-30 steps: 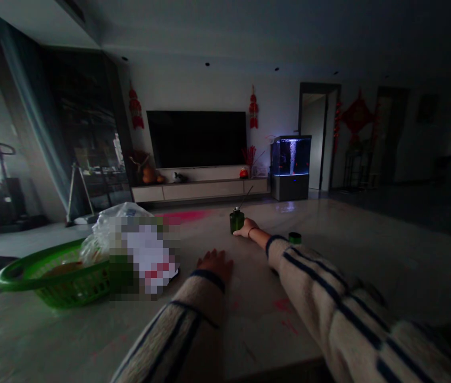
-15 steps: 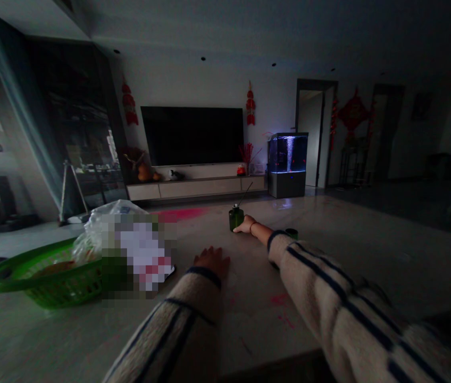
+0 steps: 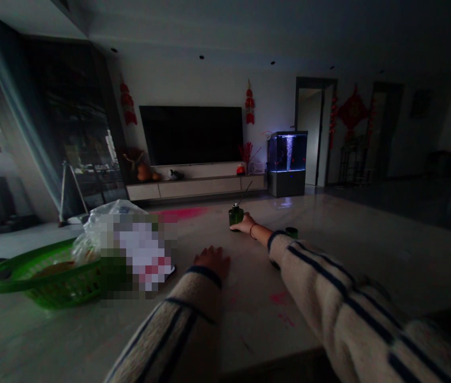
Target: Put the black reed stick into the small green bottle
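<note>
Nothing readable: packet pixelated; green bottle too dark, too small.

A squat dark-green glass bottle is seen standing upright on a pale polished stone tabletop, its shoulders narrowing to a small pale neck. One thin dark stick is held in the neck and is angled up and to the right. Just beyond it to the right, a short dark-green cylindrical container is placed upright, partly hidden at its base.
</note>
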`<state>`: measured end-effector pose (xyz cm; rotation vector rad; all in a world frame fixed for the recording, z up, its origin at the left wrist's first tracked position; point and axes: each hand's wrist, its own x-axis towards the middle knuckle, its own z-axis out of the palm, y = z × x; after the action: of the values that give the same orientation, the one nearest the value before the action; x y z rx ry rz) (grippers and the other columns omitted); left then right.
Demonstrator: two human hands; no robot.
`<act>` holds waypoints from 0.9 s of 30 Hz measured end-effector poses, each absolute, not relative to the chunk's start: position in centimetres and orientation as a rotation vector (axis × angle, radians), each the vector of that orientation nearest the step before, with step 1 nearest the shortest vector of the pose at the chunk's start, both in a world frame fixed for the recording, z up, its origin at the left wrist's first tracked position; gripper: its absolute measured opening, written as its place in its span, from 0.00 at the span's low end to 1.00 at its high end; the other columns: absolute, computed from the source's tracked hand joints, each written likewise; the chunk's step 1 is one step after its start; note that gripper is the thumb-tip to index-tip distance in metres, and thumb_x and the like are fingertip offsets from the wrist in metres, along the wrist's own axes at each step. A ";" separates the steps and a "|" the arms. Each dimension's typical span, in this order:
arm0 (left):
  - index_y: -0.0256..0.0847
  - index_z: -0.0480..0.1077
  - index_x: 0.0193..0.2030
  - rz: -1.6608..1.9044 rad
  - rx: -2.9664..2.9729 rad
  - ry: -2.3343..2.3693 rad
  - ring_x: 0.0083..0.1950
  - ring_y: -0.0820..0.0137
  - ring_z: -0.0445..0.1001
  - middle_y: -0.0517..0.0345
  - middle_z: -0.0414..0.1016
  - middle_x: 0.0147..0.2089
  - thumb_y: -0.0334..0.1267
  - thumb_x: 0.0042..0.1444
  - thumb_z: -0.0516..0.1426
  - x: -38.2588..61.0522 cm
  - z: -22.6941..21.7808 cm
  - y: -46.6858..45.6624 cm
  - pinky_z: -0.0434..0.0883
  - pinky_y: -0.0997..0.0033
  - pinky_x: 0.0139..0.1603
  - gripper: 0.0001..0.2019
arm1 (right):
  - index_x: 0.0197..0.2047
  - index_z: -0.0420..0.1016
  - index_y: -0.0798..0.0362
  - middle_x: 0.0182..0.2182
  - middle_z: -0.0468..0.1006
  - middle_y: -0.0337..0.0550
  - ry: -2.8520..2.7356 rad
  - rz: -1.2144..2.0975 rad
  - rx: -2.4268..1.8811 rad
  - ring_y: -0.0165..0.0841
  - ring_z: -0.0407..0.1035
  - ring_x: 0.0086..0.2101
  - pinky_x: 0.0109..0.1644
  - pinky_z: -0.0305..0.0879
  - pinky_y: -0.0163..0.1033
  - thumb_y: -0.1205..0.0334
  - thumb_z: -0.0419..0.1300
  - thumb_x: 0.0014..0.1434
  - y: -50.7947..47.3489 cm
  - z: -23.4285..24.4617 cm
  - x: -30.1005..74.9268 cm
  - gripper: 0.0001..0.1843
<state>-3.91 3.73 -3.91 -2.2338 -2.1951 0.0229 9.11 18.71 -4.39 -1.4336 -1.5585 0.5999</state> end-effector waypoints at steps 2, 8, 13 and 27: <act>0.39 0.52 0.61 0.018 -2.233 -2.200 0.63 0.56 0.49 0.43 0.48 0.64 0.49 0.56 0.39 -3.8 -3.8 3.6 0.51 0.52 0.57 0.28 | 0.51 0.58 0.58 0.49 0.63 0.58 -1.507 0.482 -1.578 0.44 0.62 0.48 0.48 0.61 0.47 0.52 0.67 0.30 18.3 -3.9 8.4 0.44; 0.41 0.52 0.61 0.023 -2.220 -2.232 0.63 0.57 0.49 0.45 0.48 0.64 0.49 0.56 0.40 -3.6 -3.6 3.5 0.50 0.52 0.57 0.27 | 0.54 0.53 0.59 0.50 0.61 0.61 -1.520 0.205 -1.677 0.48 0.58 0.51 0.50 0.57 0.50 0.42 0.61 0.37 17.6 -2.4 7.9 0.45; 0.38 0.52 0.61 -0.003 -2.237 -2.219 0.63 0.56 0.49 0.42 0.48 0.64 0.48 0.56 0.40 -3.5 -3.5 3.4 0.50 0.52 0.57 0.27 | 0.51 0.55 0.58 0.49 0.62 0.58 -1.587 0.157 -1.604 0.46 0.59 0.50 0.50 0.57 0.48 0.44 0.61 0.39 18.1 -2.5 8.5 0.40; 0.40 0.51 0.61 0.020 -2.256 -2.239 0.64 0.56 0.47 0.44 0.47 0.65 0.51 0.56 0.40 -3.9 -4.0 3.9 0.49 0.51 0.58 0.29 | 0.47 0.61 0.60 0.47 0.68 0.51 -1.728 0.552 -1.263 0.32 0.65 0.45 0.47 0.60 0.33 0.59 0.64 0.38 21.4 -2.4 12.0 0.33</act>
<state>-3.86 3.93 -3.99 -2.2562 -2.2393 0.0202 12.02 21.43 -2.44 -1.2630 -1.7276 0.5521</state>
